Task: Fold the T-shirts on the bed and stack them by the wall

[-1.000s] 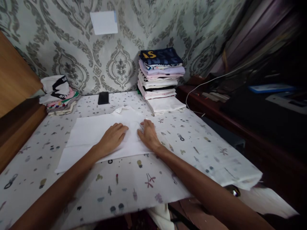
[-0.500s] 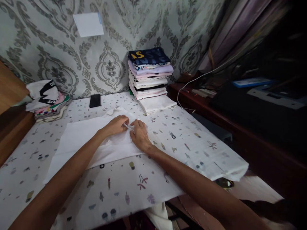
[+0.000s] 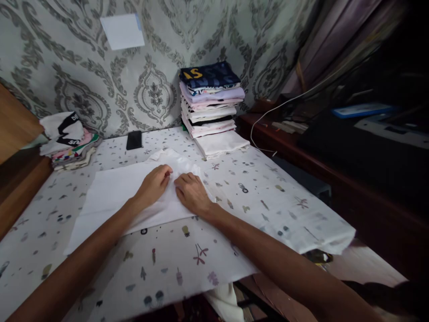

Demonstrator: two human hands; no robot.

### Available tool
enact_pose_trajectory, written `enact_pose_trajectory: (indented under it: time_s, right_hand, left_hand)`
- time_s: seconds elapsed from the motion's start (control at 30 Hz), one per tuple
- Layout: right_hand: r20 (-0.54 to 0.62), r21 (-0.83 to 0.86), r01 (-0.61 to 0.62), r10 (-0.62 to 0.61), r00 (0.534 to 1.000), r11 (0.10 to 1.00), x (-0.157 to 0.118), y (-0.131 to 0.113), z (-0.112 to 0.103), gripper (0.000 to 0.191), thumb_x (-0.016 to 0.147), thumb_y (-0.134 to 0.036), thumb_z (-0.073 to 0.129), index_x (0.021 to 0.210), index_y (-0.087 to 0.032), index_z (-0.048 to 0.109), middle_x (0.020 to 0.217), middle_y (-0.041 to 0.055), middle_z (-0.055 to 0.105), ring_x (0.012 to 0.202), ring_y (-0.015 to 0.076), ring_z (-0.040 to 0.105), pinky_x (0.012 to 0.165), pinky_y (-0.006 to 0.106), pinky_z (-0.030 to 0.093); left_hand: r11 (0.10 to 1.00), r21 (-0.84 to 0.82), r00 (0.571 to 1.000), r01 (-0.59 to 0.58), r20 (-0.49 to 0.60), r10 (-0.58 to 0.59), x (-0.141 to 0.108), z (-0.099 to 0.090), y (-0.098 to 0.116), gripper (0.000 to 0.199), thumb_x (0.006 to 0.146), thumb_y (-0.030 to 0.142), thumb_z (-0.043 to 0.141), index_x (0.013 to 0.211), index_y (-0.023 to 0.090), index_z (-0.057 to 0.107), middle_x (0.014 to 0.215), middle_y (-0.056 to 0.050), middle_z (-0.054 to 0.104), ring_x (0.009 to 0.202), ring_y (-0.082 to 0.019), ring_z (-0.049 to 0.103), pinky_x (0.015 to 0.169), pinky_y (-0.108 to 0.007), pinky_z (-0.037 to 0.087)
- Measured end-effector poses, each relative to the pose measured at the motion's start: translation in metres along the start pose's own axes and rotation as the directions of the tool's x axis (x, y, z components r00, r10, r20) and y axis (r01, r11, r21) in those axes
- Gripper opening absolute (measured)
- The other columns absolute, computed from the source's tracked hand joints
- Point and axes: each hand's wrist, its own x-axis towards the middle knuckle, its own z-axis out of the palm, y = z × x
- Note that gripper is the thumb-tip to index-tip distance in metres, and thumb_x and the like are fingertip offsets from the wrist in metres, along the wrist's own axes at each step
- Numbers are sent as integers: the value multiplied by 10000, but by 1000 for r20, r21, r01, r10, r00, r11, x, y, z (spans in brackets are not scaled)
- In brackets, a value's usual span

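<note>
A white garment (image 3: 109, 190) lies spread on the patterned cloth, its left part flat and its right part creased around my hands. It looks like a shirt, though its exact kind is hard to make out. My left hand (image 3: 151, 185) rests over the middle of it with fingers curled and pinched on the fabric. Just to the right, my right hand (image 3: 193, 192) has its fingers bent down and closed on the same garment. A small gap separates the two hands. The fingertips are partly hidden by the hands themselves.
A tall stack of folded clothes (image 3: 212, 107) stands at the back of the table, against the wall. Another clothes pile (image 3: 72, 143) sits at the back left. Between them lies a black phone (image 3: 134, 140). A white cable (image 3: 256, 134) hangs beside the right edge.
Both hands have come down a little toward the garment, the left one shifting slightly left. The raised strip of fabric between them no longer shows. The view has shifted slightly.
</note>
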Motion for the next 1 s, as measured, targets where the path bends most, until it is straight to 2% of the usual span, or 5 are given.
enact_pose_trajectory:
  time_s: [0.13, 0.3, 0.63, 0.83, 1.0]
  right_hand:
    - [2, -53, -99, 99, 995, 994, 0, -3, 2, 203, 944, -198, 501, 1077, -151, 648, 1164, 138, 630, 1110, 279, 493, 927, 417, 415]
    - [5, -49, -127, 128, 992, 991, 0, -3, 5, 280, 942, -212, 482, 1170, -130, 622, 1295, 149, 605, 1216, 293, 469, 1021, 445, 380]
    - [24, -86, -110, 112, 993, 990, 1, 1, 12, 402, 947, -241, 431, 1294, -99, 577, 1437, 190, 529, 1304, 320, 448, 1061, 476, 359]
    - [32, -103, -109, 113, 993, 989, 1, 1, 13, 395, 945, -252, 429, 1267, -89, 589, 1430, 193, 533, 1289, 323, 467, 1055, 468, 364]
    - [9, -105, -88, 90, 996, 991, 0, 3, 15, 386, 943, -263, 428, 1258, -113, 594, 1415, 180, 548, 1272, 318, 482, 1037, 463, 379]
  left_hand:
    - [995, 55, 992, -86, 96, 80, -35, -1, 3, 245, 958, 235, 404, 1135, 199, 569, 1196, -103, 637, 1132, -236, 594, 1007, -420, 487]
    - [982, 180, 982, -49, 189, 14, -59, -2, -7, 449, 1021, 366, 313, 1395, 172, 470, 1549, -127, 438, 1427, -232, 407, 1205, -429, 297]
    - [978, 210, 955, 15, 287, -76, -80, -22, -20, 577, 1032, 488, 279, 1525, 195, 343, 1640, -92, 277, 1518, -189, 226, 1243, -392, 181]
    - [941, 290, 921, 175, 291, -260, -119, -59, -51, 621, 1019, 537, 243, 1556, 228, 294, 1657, -63, 223, 1530, -201, 186, 1252, -437, 124]
    - [883, 361, 901, 299, 197, -385, -146, -83, -79, 653, 1002, 556, 233, 1558, 220, 290, 1650, -73, 238, 1529, -236, 191, 1242, -485, 147]
